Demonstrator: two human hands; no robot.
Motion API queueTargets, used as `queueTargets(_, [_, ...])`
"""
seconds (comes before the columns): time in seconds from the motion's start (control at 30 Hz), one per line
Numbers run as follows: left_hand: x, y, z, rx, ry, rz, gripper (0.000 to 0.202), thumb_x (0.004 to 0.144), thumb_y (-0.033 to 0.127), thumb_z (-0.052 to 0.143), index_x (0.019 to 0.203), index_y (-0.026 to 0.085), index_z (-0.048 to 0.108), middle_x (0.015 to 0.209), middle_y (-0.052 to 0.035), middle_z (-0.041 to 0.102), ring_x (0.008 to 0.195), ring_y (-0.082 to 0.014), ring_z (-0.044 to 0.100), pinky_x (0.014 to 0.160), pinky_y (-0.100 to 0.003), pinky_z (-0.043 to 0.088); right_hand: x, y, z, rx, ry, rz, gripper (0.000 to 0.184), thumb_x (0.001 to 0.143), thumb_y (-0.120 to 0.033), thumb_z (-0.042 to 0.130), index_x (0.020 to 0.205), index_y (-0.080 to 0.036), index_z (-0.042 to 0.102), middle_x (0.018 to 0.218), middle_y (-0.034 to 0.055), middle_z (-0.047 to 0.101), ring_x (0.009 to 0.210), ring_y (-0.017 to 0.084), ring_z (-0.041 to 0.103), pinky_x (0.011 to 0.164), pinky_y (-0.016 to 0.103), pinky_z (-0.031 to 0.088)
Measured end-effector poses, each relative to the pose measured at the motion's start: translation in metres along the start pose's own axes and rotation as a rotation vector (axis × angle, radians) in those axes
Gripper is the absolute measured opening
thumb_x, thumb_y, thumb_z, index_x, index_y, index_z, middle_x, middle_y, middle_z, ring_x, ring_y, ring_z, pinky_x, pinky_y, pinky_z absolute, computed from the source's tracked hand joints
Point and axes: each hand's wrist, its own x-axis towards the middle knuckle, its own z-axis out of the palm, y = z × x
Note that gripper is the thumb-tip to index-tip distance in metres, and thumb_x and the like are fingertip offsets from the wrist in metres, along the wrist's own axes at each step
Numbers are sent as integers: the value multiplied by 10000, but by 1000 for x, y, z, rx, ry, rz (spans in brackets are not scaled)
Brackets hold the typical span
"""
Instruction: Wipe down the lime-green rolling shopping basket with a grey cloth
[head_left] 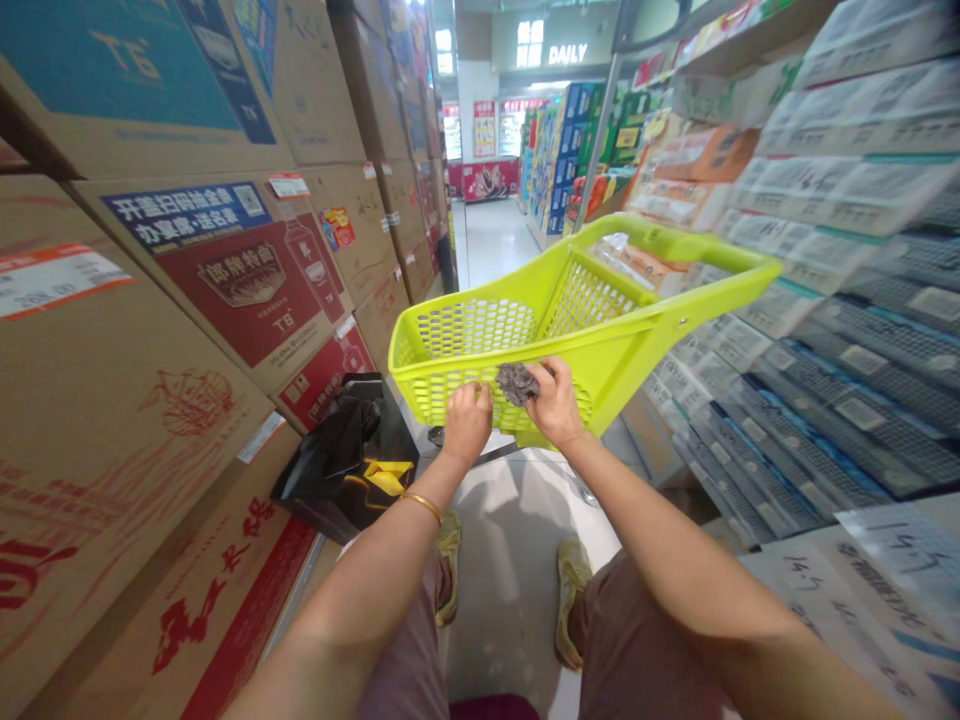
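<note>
Head view: I see the right hand point(556, 405) holding a grey rag point(516, 383) by the green cart's side point(626, 360). The left hand point(469, 415) curls nearby; I can't tell if it grips anything.

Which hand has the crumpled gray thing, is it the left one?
No, the right hand holds the crumpled gray thing by the green basket.

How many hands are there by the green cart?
2: the left hand at the near side of the green cart, and the right hand beside it, holding a crumpled grey cloth. No others show.
</note>
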Motion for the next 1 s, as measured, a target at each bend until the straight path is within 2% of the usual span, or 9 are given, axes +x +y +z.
queueTargets(0.07, [2, 4, 2, 8, -18, -24, 269, 914, 216, 403, 1121, 150, 562, 990, -141, 572, 928, -263, 522, 810, -395, 403, 1, 1, 1, -14, 5, -47, 387, 802, -90, 456, 1152, -247, 507, 1148, 82, 441, 1010, 185, 472, 848, 343, 483])
queueTargets(0.17, [5, 9, 6, 5, -11, -49, 239, 922, 227, 393, 1022, 151, 596, 908, -126, 558, 886, -259, 510, 779, -385, 395, 3, -1, 3, -35, -60, -59, 362, 847, -92, 440, 1127, -293, 547, 1144, 57, 466, 1007, 175, 468, 863, 332, 475])
queueTargets(0.33, [12, 9, 10, -32, 14, -95, 230, 923, 261, 414, 869, 160, 614, 891, -108, 535, 870, -253, 484, 767, -372, 376, -3, -8, 11, -59, -194, -12, 362, 862, -160, 466, 1176, -301, 579, 1223, 74, 491, 1153, 241, 372, 982, 430, 386])
queueTargets(0.43, [17, 3, 12, -76, -11, -81, 198, 907, 220, 435, 843, 165, 615, 877, -94, 524, 861, -244, 470, 761, -362, 368, -9, -7, 17, -77, -255, -58, 424, 851, -221, 499, 1272, -268, 524, 1296, 92, 472, 1215, 281, 316, 1015, 483, 325])
queueTargets(0.5, [20, -1, 13, -100, -19, -75, 208, 902, 195, 430, 809, 170, 614, 857, -87, 516, 852, -240, 460, 756, -358, 364, -9, -1, 19, -86, -281, -94, 446, 860, -238, 494, 1305, -269, 495, 1315, 90, 468, 1220, 282, 314, 1012, 478, 320])
queueTargets(0.7, [29, -13, 18, -170, 23, -71, 254, 906, 245, 431, 732, 183, 605, 816, -79, 488, 844, -239, 436, 758, -369, 357, 12, 20, 18, -67, -349, -146, 398, 908, -183, 411, 1279, -292, 507, 1263, 72, 512, 1099, 224, 403, 939, 386, 372])
queueTargets(0.83, [31, -19, 21, -171, 24, -61, 253, 903, 236, 427, 725, 185, 600, 807, -73, 475, 836, -234, 427, 769, -372, 356, 23, 15, 28, -95, -326, -133, 339, 936, -213, 373, 1221, -244, 554, 1171, 92, 550, 1006, 217, 428, 875, 367, 374])
queueTargets(1.0, [30, -27, 21, -129, 10, -63, 210, 866, 147, 434, 769, 186, 616, 807, -73, 472, 836, -236, 417, 748, -366, 357, 10, 4, 41, -110, -353, -171, 300, 931, -216, 403, 1177, -231, 574, 1120, 87, 566, 964, 216, 420, 830, 351, 348])
